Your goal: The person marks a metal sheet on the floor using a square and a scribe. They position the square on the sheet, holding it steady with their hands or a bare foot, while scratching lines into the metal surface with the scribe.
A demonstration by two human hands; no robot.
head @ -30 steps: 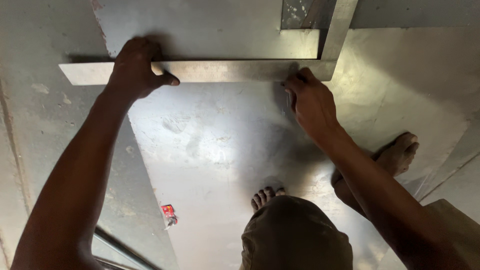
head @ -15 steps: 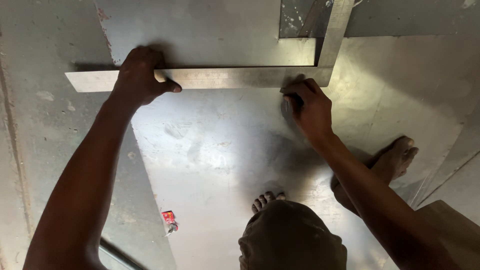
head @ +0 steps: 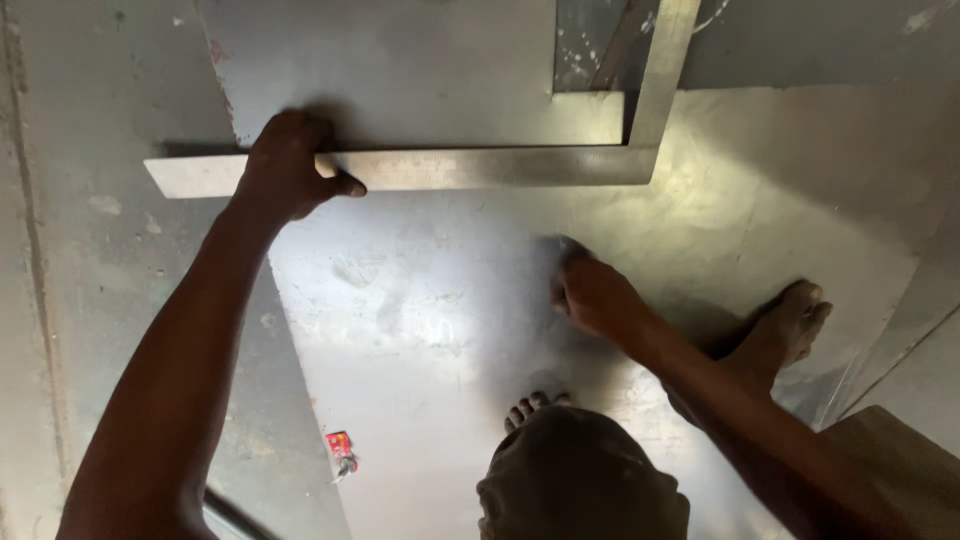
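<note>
I've got just the one view, head-mounted, looking steeply down from close above. It faces the metal sheet [head: 430, 330] on the floor, the steel square [head: 480, 168] just beyond the fingers [head: 345, 186], bare feet below.

Steel square [head: 450, 168] on metal sheet [head: 420, 330]

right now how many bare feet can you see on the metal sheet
2. One foot rests on the metal sheet at right, beyond the right forearm; only the toes of the other show, past the knee.
</note>
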